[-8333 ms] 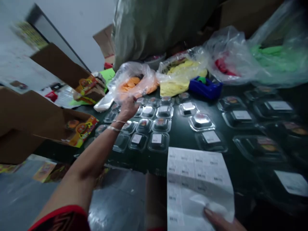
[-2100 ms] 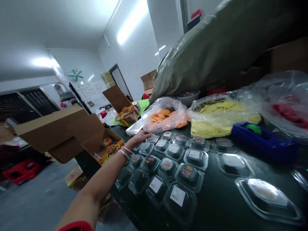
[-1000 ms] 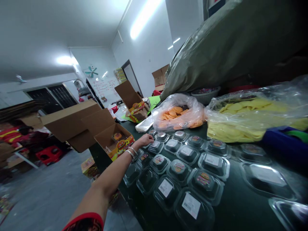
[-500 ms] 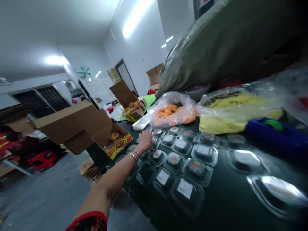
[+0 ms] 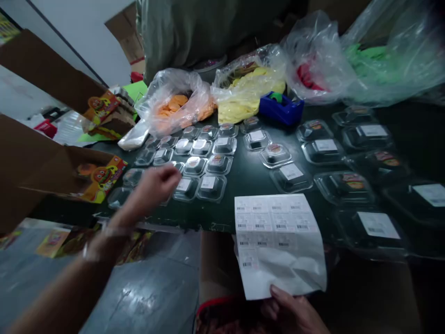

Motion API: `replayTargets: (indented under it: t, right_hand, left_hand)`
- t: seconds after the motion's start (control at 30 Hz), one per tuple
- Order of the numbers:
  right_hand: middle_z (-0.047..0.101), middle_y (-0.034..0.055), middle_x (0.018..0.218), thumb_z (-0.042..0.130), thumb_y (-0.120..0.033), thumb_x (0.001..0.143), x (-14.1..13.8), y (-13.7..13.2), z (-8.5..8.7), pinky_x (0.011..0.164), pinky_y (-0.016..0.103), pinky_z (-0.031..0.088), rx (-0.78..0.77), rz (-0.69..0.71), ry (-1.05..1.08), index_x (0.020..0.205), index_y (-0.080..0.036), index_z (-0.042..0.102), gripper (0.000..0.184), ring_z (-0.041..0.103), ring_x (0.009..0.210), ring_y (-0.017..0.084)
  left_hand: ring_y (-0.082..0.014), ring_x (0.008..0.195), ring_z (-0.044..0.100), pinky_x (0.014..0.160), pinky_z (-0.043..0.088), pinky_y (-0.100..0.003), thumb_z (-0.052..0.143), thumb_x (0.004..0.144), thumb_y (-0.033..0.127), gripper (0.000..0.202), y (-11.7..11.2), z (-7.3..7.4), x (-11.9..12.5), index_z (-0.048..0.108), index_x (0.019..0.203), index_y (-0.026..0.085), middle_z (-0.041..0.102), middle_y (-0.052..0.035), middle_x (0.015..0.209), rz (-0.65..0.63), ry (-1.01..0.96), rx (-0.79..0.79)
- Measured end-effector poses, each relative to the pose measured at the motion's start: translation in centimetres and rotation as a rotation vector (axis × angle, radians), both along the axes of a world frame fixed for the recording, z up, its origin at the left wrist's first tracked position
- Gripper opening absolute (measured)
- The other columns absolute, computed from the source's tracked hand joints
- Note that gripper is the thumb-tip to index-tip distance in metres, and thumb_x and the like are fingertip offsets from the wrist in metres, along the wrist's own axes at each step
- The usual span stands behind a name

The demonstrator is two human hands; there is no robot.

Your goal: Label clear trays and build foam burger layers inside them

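Note:
My left hand [image 5: 160, 185] hovers over the left group of clear plastic containers, motion-blurred. Its fingers look curled, but whether they hold anything is unclear. Below it, a container [image 5: 185, 187] bears a white barcode label; others show a round printed sticker, such as one container [image 5: 219, 164]. Down at the table's front edge, my right hand [image 5: 292, 308] pinches the lower edge of a sheet of barcode labels [image 5: 274, 232] between thumb and fingers. Printed labels fill the sheet's upper part, while its lower right is bare backing.
More lidded containers [image 5: 344, 188] stand at right. Behind them are a blue tape dispenser [image 5: 281, 107] and plastic bags of orange pieces [image 5: 174, 106], yellow pieces [image 5: 239, 104], red pieces [image 5: 308, 76] and green pieces [image 5: 371, 60]. Open cardboard boxes [image 5: 100, 178] flank the left side.
The view has swung right and down, bringing my right hand and the label sheet into sight. My left hand has lifted off the containers and come nearer.

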State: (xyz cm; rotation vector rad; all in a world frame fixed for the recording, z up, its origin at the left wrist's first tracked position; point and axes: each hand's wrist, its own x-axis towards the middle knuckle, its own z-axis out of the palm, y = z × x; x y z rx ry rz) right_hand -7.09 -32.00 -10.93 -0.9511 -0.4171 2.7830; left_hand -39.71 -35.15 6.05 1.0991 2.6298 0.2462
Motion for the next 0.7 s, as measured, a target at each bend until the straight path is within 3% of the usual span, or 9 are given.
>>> replayTargets:
  t: [0.07,0.17,0.27,0.37,0.47,0.53,0.63,0.7]
  right_hand:
    - [0.048,-0.0022,0.054,0.082,-0.044,0.065,0.2,-0.4,0.3,0.058,0.026,0.038,-0.004,-0.017,-0.006,0.057,-0.017,0.057,0.037,0.043,0.054,0.012]
    - [0.048,-0.0022,0.055,0.08,-0.044,0.067,0.9,-0.8,0.3,0.058,0.027,0.039,0.07,0.033,-0.034,0.059,-0.017,0.059,0.035,0.044,0.056,0.012]
    - [0.062,0.0028,0.068,0.077,-0.045,0.07,1.6,-1.1,0.6,0.074,0.032,0.046,0.187,0.053,-0.092,0.067,-0.017,0.067,0.03,0.056,0.069,0.018]
    - [0.07,0.0065,0.1,0.077,-0.046,0.069,1.7,-1.1,1.1,0.095,0.043,0.043,0.224,-0.063,-0.178,0.099,-0.021,0.07,0.039,0.061,0.096,0.026]
    - [0.069,0.0079,0.111,0.078,-0.044,0.068,1.6,-0.9,1.2,0.102,0.045,0.041,0.316,-0.142,-0.27,0.113,-0.02,0.066,0.053,0.059,0.109,0.03]
    - [0.069,0.0079,0.114,0.078,-0.044,0.068,1.6,-0.6,0.9,0.104,0.043,0.041,0.401,-0.16,-0.326,0.115,-0.019,0.066,0.055,0.057,0.114,0.03]
    - [0.067,0.007,0.118,0.076,-0.045,0.07,1.8,-0.5,0.6,0.107,0.042,0.038,0.507,-0.123,-0.37,0.115,-0.018,0.066,0.054,0.057,0.116,0.029]
    - [0.069,0.0074,0.114,0.075,-0.045,0.071,2.1,-0.8,0.6,0.104,0.042,0.042,0.574,-0.078,-0.383,0.113,-0.018,0.067,0.051,0.06,0.111,0.029]
  left_hand:
    - [-0.015,0.077,0.056,0.07,0.043,-0.025,0.054,0.084,0.04,0.029,-3.7,-2.9,7.4,0.066,0.088,0.013,0.063,-0.0003,0.079,-0.127,-0.546,0.009]
    - [-0.0155,0.079,0.057,0.07,0.044,-0.024,0.068,0.074,0.037,0.037,-6.7,-8.3,15.6,0.066,0.102,0.014,0.067,-0.0036,0.092,0.049,-1.048,0.164]
    - [-0.0161,0.077,0.057,0.072,0.045,-0.026,0.072,0.069,0.043,0.045,-6.5,-11.8,19.1,0.066,0.096,0.009,0.067,-0.0073,0.088,0.273,-1.346,0.454]
    - [-0.0169,0.077,0.057,0.075,0.045,-0.029,0.075,0.066,0.043,0.044,-5.5,-12.7,19.7,0.067,0.091,0.008,0.066,-0.007,0.083,0.296,-1.488,0.482]
    - [-0.0137,0.068,0.054,0.067,0.044,-0.025,0.072,0.069,0.046,0.038,-5.8,-12.0,19.5,0.065,0.08,0.01,0.061,-0.0025,0.07,0.249,-1.393,0.371]
    - [-0.011,0.06,0.048,0.058,0.039,-0.022,0.065,0.077,0.044,0.033,-6.6,-11.2,19.4,0.061,0.07,0.012,0.056,0.0002,0.062,0.177,-1.089,0.282]
    - [-0.0121,0.065,0.051,0.061,0.041,-0.022,0.053,0.089,0.032,0.025,-7.7,-9.8,19.7,0.061,0.073,0.015,0.059,-0.0015,0.068,-0.074,-0.569,0.33]
    - [-0.014,0.076,0.055,0.068,0.044,-0.024,0.048,0.092,0.024,0.018,-7.7,-9.3,20.3,0.064,0.088,0.017,0.062,-0.004,0.081,-0.271,-0.382,0.4]
